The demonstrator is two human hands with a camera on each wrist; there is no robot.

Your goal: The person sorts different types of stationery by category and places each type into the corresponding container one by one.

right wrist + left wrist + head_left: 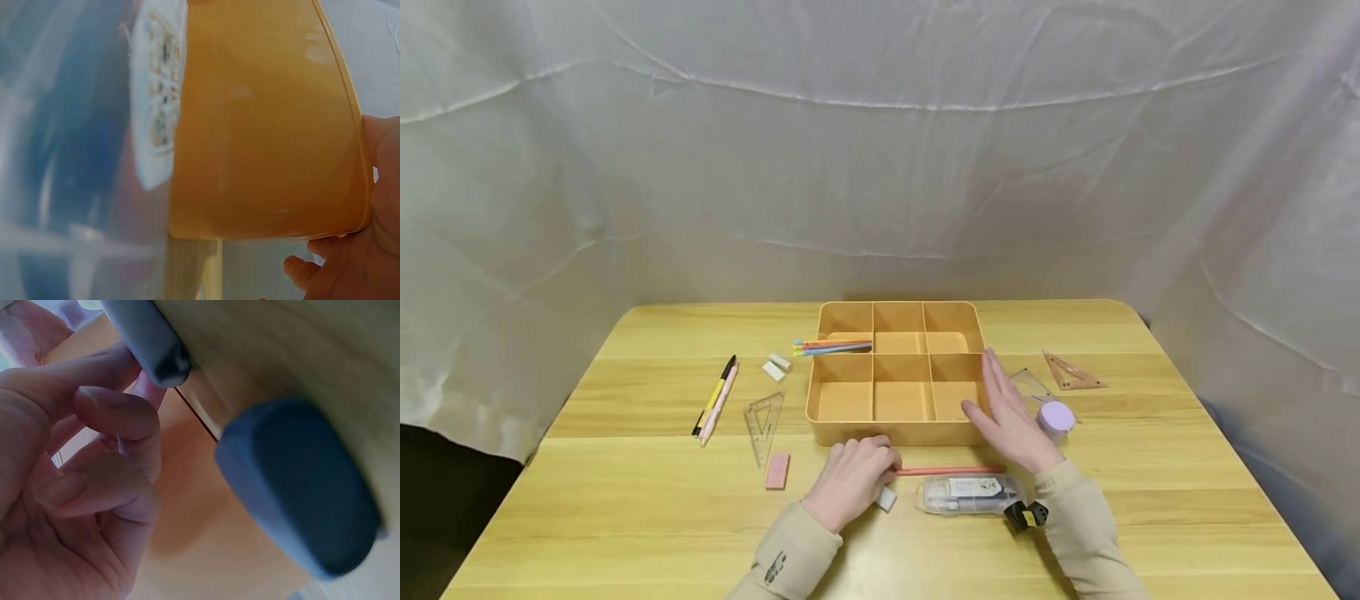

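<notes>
Orange plastic organizer box [869, 433], six compartments, sits mid-table, long side toward the person; bundle of coloured pencils [833, 347] lies in its back left compartment, ends poking out past the left rim. Left hand [853, 475] is down at the front wall, left of centre, fingers bent and close together at the left end of a red pencil [951, 471]; can't tell whether they pinch it, since the left wrist view is blurred there. Red pencil lies along the box front, on the table [647, 517], just behind a clear pencil case [970, 493] with a white label. White eraser [886, 498] just beside the left hand, on its right. Right hand [1013, 421] rests on the box's right rim near the front corner, fingers out straight, thumb spread wide from them; right wrist view has the hand at the edge of the orange wall, with the case blurred up close. Black device [1026, 516] at the right wrist. Right of the box: lavender round container [1056, 418] near the right hand, clear set square [1033, 385] partly behind it, brown set square [1070, 373] farther out. Left of the box: two small white blocks [773, 372] side by side, clear triangle [763, 423], pink eraser [777, 472] near its lower end, then a yellow-and-black pen [715, 396] and a pale pink pen [720, 404] together, slanted. Pale cloth [895, 183] hangs behind.
</notes>
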